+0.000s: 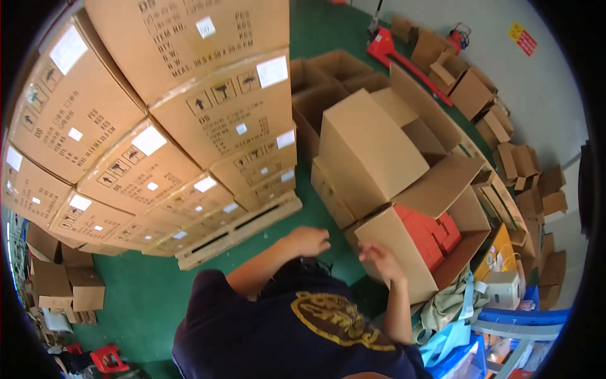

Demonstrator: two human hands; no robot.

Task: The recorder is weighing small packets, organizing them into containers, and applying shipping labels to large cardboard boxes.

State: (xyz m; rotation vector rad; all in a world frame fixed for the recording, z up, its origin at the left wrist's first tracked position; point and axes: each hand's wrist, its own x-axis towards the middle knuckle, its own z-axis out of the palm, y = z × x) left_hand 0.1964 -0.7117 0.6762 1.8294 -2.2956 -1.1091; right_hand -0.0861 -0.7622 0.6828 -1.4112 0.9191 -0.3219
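Observation:
My left hand (308, 241) hangs in front of my body, fingers loosely bent and tips apart, with nothing visible in it. To its right, my right hand (381, 259) is held up with its fingers apart, also without anything visible in it. It is nearest to the front wall of an open brown carton (396, 247); I cannot tell whether it touches. Inside that carton lie several red boxes (430, 239), packed in rows at its left side. One carton flap (442, 189) stands out over them.
Tall stacks of taped brown cartons (221, 107) stand on a wooden pallet (243, 232) at left. Other open cartons (369, 148) stand beyond the red boxes. A red pallet jack (385, 47) is at the back. A blue-framed table (524, 319) and cloths (445, 309) are at right.

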